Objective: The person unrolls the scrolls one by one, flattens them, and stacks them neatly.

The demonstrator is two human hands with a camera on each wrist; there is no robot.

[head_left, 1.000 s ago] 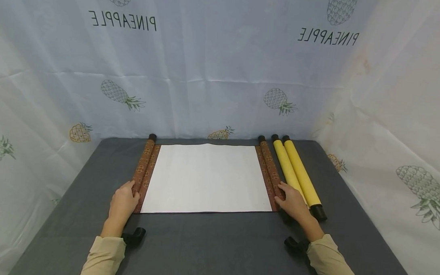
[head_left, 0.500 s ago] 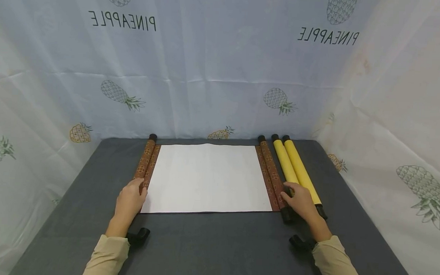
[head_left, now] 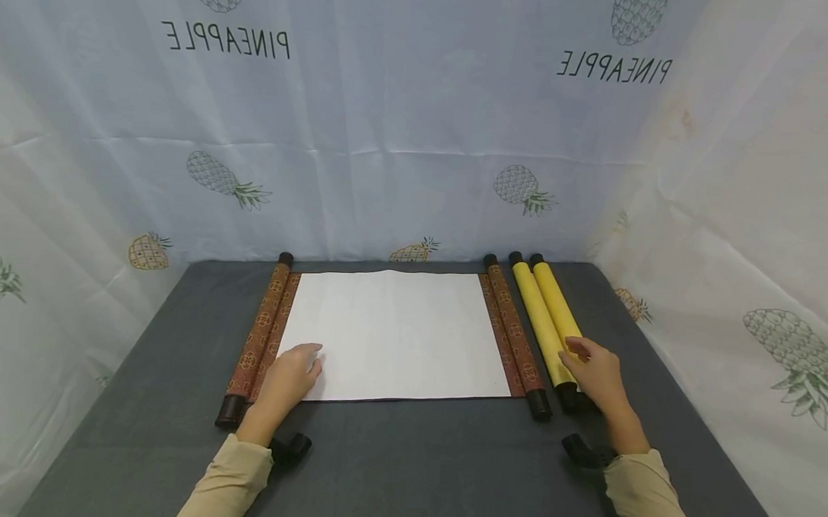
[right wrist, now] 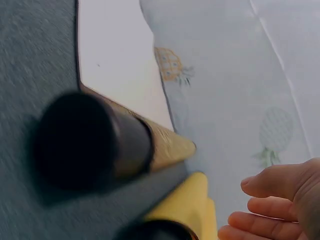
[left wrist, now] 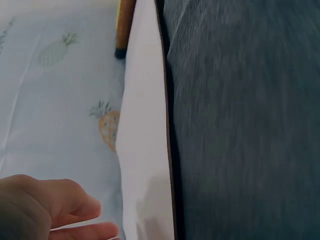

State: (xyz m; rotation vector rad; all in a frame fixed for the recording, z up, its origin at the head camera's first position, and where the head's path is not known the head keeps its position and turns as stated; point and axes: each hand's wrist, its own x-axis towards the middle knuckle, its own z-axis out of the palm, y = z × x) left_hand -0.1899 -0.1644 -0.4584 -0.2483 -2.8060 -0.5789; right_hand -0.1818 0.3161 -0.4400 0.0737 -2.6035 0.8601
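A hanging scroll lies unrolled on the grey cloth, its white sheet flat between two brown patterned rollers. The left roller and right roller have black end caps. My left hand hovers over the sheet's near left corner, fingers loosely bent and holding nothing; thumb and finger show apart in the left wrist view. My right hand is at the outer yellow scroll, overlapping its near end in the head view. The right wrist view shows those fingers relaxed, with nothing between them. The inner yellow scroll lies alongside.
A grey cloth covers the table. White curtains printed with pineapples stand behind it and at both sides. In the right wrist view, the brown roller's black end cap looms large in front of the yellow scrolls.
My left hand has left the left roller and moved right over the white sheet. My right hand has left the right roller and moved right to the yellow scrolls. The scroll stays put.
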